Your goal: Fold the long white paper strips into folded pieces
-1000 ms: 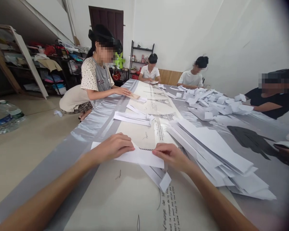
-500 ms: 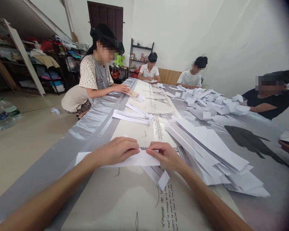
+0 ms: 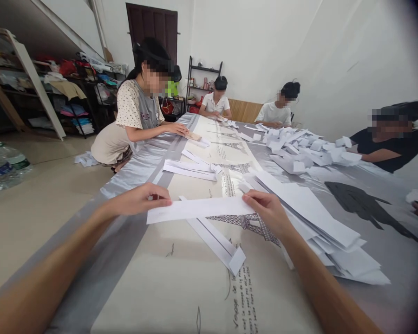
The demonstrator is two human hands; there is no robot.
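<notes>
A white paper strip [image 3: 204,208] stretches between my two hands, held a little above the printed tablecloth. My left hand [image 3: 141,198] pinches its upper edge near the left end, thumb on the near side. At the right end, my right hand [image 3: 264,206] grips it between thumb and fingers. Beneath it a folded paper strip [image 3: 216,243] lies slantwise on the cloth, its near end bent up; the held strip hides part of it. Just right of my right hand lies a stack of long white papers [image 3: 310,213].
Farther along the table [image 3: 153,287] lie more folded strips [image 3: 190,169] and a large heap of folded papers [image 3: 303,146]. A dark flat piece [image 3: 362,204] lies at right. A person [image 3: 139,106] crouches at left; others sit around. Water bottles [image 3: 7,164] stand on the floor.
My hands have moved apart, the left one leftward and the right one rightward, and the paper strip now shows stretched between them. More of the slanted strip underneath is visible.
</notes>
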